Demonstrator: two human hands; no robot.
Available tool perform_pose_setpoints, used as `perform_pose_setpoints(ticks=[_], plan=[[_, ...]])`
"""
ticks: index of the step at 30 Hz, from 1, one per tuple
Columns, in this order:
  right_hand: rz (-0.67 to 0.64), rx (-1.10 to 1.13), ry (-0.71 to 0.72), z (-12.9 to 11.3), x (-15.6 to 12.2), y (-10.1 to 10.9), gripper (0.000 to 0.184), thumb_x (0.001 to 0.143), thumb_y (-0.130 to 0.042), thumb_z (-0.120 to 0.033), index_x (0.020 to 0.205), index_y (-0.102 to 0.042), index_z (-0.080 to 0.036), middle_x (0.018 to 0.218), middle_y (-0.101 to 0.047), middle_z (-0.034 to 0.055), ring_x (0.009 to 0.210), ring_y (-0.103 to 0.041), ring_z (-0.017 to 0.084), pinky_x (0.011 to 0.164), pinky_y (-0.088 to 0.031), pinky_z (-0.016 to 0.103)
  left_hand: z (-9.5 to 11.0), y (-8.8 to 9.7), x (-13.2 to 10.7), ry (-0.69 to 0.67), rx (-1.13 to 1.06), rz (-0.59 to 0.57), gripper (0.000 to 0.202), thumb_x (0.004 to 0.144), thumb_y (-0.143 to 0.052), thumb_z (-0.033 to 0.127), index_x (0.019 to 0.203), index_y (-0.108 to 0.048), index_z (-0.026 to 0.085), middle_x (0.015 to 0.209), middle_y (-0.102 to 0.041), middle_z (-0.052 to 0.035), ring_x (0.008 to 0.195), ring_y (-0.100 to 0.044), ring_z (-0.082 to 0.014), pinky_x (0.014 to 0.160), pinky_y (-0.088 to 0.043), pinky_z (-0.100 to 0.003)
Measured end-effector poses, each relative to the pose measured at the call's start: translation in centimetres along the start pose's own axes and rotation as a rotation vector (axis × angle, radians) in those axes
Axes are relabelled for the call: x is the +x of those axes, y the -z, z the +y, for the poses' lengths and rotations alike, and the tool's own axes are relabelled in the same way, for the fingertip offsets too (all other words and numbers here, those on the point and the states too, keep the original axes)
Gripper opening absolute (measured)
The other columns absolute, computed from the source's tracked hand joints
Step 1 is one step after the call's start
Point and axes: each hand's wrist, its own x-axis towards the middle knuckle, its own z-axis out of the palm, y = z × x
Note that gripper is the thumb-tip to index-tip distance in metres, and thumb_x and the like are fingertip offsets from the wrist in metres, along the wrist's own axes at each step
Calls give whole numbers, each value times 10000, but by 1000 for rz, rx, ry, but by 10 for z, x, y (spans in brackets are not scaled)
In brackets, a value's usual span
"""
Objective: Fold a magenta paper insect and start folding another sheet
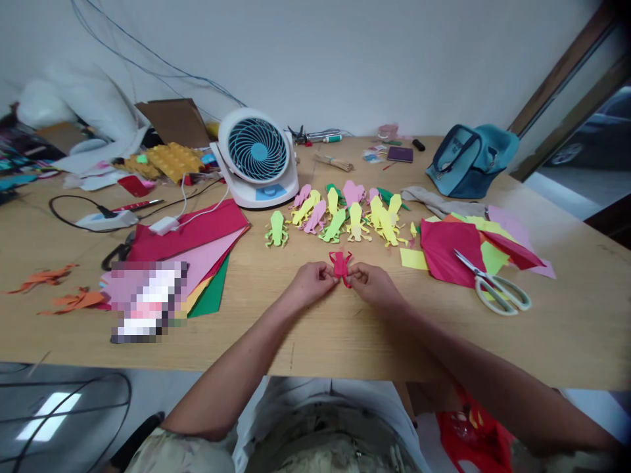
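A small red paper frog with thin bent legs is between my two hands, low over the wooden table. My left hand pinches its left side near a lower leg. On the opposite side my right hand has thumb and finger closed on the other lower leg. Just beyond them sits a group of similar paper frogs in yellow, pink and green, among them a yellow frog and a pink frog. A light green frog lies apart at the group's left.
White-handled scissors rest on red paper at right. A white fan stands behind the frogs. Coloured sheets and a power strip lie left, with orange paper figures. A blue bag stands back right.
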Motion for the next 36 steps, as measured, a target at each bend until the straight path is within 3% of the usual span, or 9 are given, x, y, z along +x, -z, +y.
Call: perform_pose_setpoints(ticks=[5,11,18,24,27,30,32,36], plan=[[27,-12,-2,0,-1,-4,149,825,-640,-270,964,-685,-244,836,-758,8,665,-651,162,636,-464,282,8,-2,-5,-75,230,77,135,775,-671,287,701,-633,181,603,-586,6,558,-480,-139,575,-305,-262],[109,-140,41,-1,-4,-7,471,756,-762,-314,1192,-589,-269,984,-734,0,691,-613,151,683,-447,301,14,-3,-7,-86,365,74,155,847,-615,235,715,-662,169,686,-657,-31,623,-537,-157,618,-321,-281],[118,-280,137,-6,-3,-4,330,799,-679,-141,1111,-638,-242,914,-738,5,779,-640,184,774,-403,326,18,-1,-10,-149,543,40,106,887,-614,228,833,-693,182,833,-683,-40,768,-601,-177,683,-386,-286],[154,-496,314,-1,-4,-2,201,863,-615,-147,1026,-704,-225,909,-719,48,841,-621,223,757,-343,342,16,-4,-12,-206,720,182,114,922,-607,262,1022,-641,219,1053,-668,-59,972,-631,-212,694,-421,-290],[186,-605,424,1,-4,0,159,909,-594,-176,1001,-714,-221,908,-695,71,852,-592,236,738,-323,344,15,-4,-12,-187,738,230,145,940,-600,326,1027,-640,217,1060,-670,-70,984,-642,-230,695,-435,-301],[202,-660,533,3,-4,2,157,934,-570,-159,1002,-706,-196,918,-680,88,859,-579,234,747,-333,345,13,-4,-11,-89,673,262,235,917,-638,407,1007,-652,191,1048,-685,-101,948,-665,-257,705,-450,-322],[207,-680,605,3,-3,3,175,929,-552,-116,1001,-699,-176,917,-676,92,861,-578,231,747,-346,343,11,-4,-8,-56,519,277,342,880,-690,406,1129,-633,179,1010,-702,-110,909,-682,-259,705,-462,-321],[254,-727,737,2,-3,6,197,933,-515,-87,953,-693,-170,873,-671,82,810,-564,222,718,-361,339,10,-5,-3,-7,-125,136,420,833,-728,314,1205,-592,172,766,-693,-31,662,-681,-180,602,-471,-265]])
